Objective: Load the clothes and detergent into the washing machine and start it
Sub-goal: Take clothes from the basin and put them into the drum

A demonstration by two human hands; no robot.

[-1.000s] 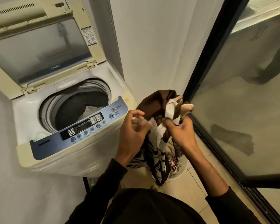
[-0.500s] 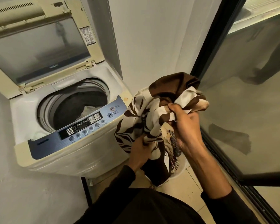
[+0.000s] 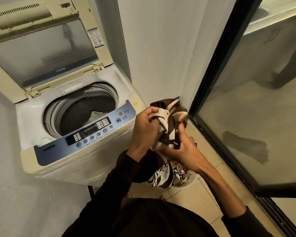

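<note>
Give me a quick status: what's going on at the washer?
Both hands, left and right, gripping brown-and-white garment above basket. Washer lid up, drum open, some laundry inside. Path clear.

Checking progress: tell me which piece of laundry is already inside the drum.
The pale cloth in the washing machine; the brown-and-white garment is outside, in both hands.

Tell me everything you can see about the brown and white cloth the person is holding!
The cloth looks soft and thin, dark brown with cream-white stripes and patches. It is bunched up and crumpled, not folded. The left hand pinches its top and the right hand grips it lower down. It is held in the air to the right of the washing machine, not inside it. Its lower end hangs down over the basket on the floor.
</note>
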